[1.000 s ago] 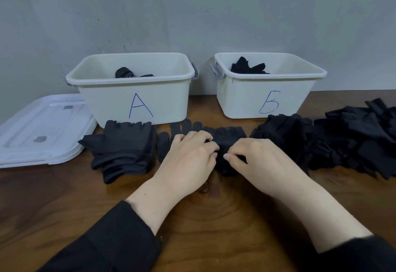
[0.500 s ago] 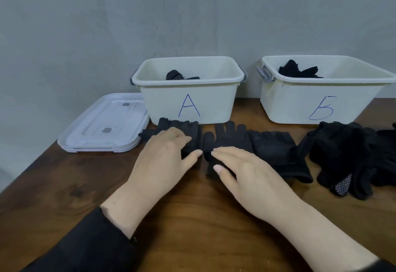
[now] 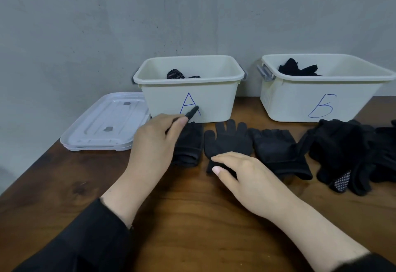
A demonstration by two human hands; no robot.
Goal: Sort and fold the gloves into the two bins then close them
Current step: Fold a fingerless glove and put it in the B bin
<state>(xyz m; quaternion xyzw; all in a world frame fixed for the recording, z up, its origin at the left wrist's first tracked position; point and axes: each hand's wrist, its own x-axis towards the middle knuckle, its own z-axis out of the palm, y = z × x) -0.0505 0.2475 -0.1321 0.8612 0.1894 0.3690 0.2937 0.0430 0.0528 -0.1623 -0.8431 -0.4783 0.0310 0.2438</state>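
- L hand (image 3: 154, 143) pinches a finger of black glove stack (image 3: 188, 145) in front of bin A (image 3: 188, 98).
- R hand (image 3: 246, 175) lies flat, fingers straight, on spread glove (image 3: 227, 141) on worktop (image 3: 192, 218), near bin B (image 3: 321, 100).

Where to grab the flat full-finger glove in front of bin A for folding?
Take the flat glove by its cuff, the near end under the right hand, coming from the table's front edge. Its fingers point toward bin A, so the cuff is nearest and unobstructed.

Wooden table (image 3: 192, 218), bins (image 3: 188, 100), lid (image 3: 105, 123), gloves (image 3: 227, 141)
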